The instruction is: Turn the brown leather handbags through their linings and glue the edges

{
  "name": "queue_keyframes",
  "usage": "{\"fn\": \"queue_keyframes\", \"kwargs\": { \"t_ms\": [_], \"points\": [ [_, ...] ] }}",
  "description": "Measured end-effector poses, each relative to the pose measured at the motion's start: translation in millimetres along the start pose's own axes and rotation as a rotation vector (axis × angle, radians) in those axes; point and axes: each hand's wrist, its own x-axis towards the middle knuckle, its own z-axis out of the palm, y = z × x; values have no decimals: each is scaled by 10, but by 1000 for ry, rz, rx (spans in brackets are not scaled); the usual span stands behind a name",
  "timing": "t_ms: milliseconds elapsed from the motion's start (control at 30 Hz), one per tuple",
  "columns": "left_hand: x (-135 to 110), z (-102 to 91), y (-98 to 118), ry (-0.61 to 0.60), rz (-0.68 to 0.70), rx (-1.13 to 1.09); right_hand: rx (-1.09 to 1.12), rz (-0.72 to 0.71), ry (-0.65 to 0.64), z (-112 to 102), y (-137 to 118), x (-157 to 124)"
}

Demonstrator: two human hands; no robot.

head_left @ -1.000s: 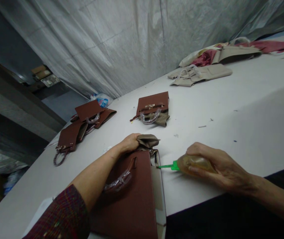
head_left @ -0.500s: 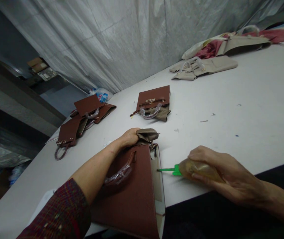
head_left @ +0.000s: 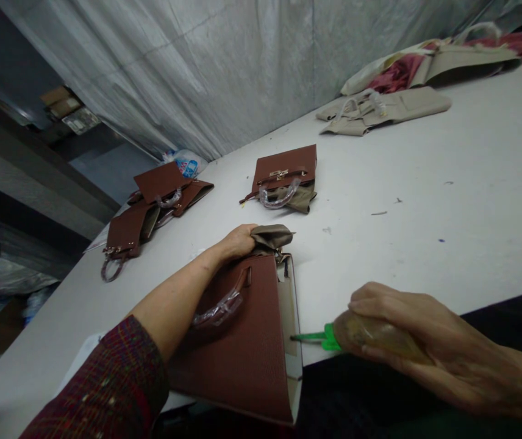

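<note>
A brown leather handbag [head_left: 247, 341] lies flat at the near edge of the white table [head_left: 425, 201], its plastic-wrapped handle [head_left: 222, 305] on top. My left hand [head_left: 238, 241] is closed on the taupe lining fabric [head_left: 272, 236] bunched at the bag's far end. My right hand [head_left: 407, 341] grips a soft squeeze bottle of amber glue [head_left: 375, 335]. Its green nozzle [head_left: 313, 336] points left and touches the bag's pale open side edge [head_left: 291, 317].
A second brown handbag [head_left: 283, 177] lies mid-table. Two or three more brown bags [head_left: 151, 210] are piled at the left edge. Beige bags [head_left: 380, 110] and red fabric [head_left: 398, 70] sit at the far right. A grey sheet hangs behind the table.
My right hand has slid the glue bottle toward me along the bag's open side edge. My left hand keeps its hold on the lining. The view has shifted slightly.
</note>
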Motion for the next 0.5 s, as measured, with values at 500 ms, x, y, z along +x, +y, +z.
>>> {"fn": "queue_keyframes", "kwargs": {
  "t_ms": [500],
  "points": [
    [27, -2, -35, 11, 12, 24, 24, 65, -75, 80, -13, -102]
  ]
}}
